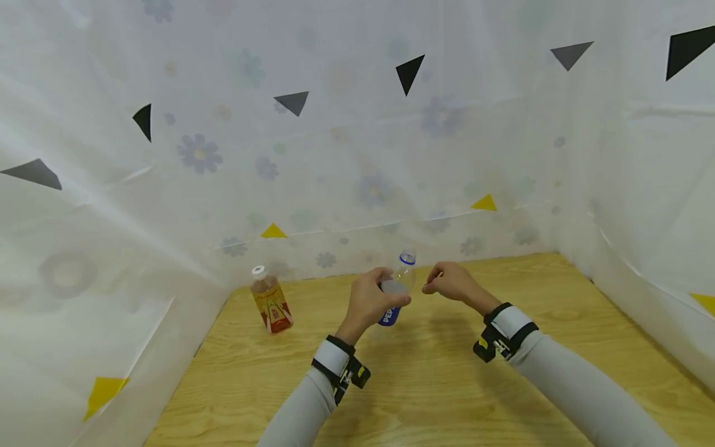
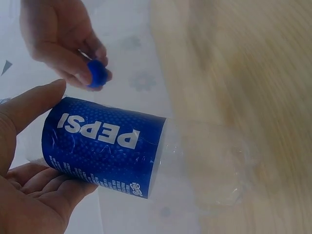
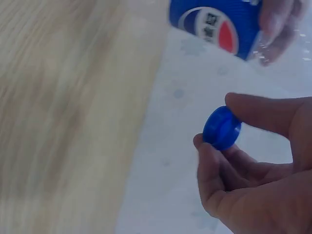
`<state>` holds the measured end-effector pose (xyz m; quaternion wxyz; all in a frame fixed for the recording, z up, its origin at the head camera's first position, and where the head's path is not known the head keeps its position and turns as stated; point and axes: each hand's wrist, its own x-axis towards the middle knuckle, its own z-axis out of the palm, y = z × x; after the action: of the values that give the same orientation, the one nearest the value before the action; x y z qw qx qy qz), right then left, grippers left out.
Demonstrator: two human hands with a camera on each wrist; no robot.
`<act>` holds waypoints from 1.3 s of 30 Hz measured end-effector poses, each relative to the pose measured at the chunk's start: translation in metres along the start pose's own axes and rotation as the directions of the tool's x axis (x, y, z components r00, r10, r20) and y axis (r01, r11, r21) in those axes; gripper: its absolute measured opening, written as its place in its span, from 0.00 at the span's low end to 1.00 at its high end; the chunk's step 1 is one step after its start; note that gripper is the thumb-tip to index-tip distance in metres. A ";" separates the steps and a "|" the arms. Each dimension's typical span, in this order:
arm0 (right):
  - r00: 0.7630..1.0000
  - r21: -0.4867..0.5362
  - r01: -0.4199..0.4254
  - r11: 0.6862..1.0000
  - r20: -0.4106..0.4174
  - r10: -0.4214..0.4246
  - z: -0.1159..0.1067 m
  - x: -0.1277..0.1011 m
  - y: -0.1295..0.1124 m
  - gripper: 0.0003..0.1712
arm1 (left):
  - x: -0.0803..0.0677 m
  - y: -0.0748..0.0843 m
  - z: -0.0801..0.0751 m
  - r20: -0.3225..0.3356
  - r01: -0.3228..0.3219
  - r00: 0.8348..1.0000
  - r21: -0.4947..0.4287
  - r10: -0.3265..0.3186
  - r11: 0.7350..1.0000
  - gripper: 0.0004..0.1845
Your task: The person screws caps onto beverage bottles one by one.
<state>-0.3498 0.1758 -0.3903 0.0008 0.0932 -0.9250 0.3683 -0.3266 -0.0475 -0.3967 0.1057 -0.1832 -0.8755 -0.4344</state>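
Observation:
My left hand (image 1: 371,298) grips a clear plastic Pepsi bottle (image 2: 105,146) around its upper part, thumb on one side and fingers on the other. The bottle has a blue label with white letters and looks empty. Its neck (image 1: 407,258), with a blue ring, points up and away from me in the head view, and no cap sits on it. To the right of the bottle, my right hand (image 1: 454,283) pinches a blue bottle cap (image 3: 222,128) between thumb and fingers, apart from the bottle. The cap's hollow inside shows in the right wrist view.
A bottle of amber liquid (image 1: 272,302) with a white cap and yellow-red label stands on the left of the wooden table (image 1: 424,391). White sheeting (image 1: 346,155) with flowers and triangles encloses the table at the back and both sides.

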 end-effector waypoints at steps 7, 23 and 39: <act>0.998 0.144 0.051 0.988 -0.031 -0.047 -0.036 -0.012 -0.037 0.20 | -0.001 0.000 0.002 -0.005 0.010 1.000 -0.004 -0.010 1.000 0.33; 0.972 0.094 0.234 0.968 -0.052 -0.230 -0.036 -0.027 -0.064 0.16 | -0.005 -0.001 0.002 0.060 0.010 0.998 0.032 -0.011 0.999 0.37; 0.949 -0.047 0.300 0.953 -0.086 -0.303 -0.035 -0.027 -0.068 0.12 | -0.003 0.001 -0.004 0.112 0.005 0.994 0.046 -0.010 0.999 0.37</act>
<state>-0.3144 0.1560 -0.3208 0.1011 0.2165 -0.9049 0.3522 -0.3230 -0.0507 -0.3952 0.0590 -0.2014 -0.8903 -0.4040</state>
